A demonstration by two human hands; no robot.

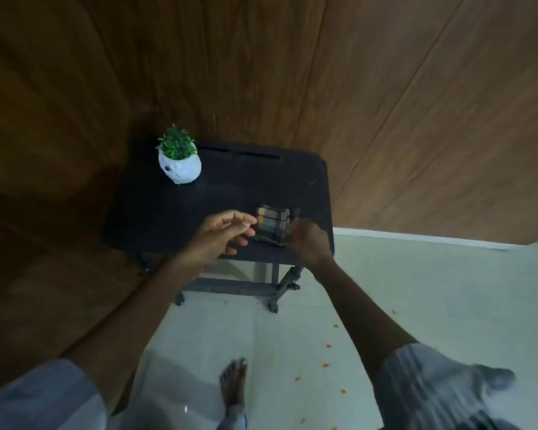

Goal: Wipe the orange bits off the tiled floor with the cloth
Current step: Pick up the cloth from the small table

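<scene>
A folded checked cloth point(272, 223) lies near the front right edge of a small black table point(218, 197). My right hand point(309, 240) is at the cloth's right side, its fingers over the edge; whether it grips the cloth is unclear in the blur. My left hand point(227, 229) hovers just left of the cloth with fingers curled and apart, holding nothing. Several small orange bits point(328, 346) are scattered on the pale tiled floor point(432, 305) to the right of my bare foot point(233, 383).
A white pot with a green plant point(179, 161) stands at the table's back left corner. The table rests on a wheeled frame point(272, 301). Wood-panelled walls point(385, 103) close in behind and to the left.
</scene>
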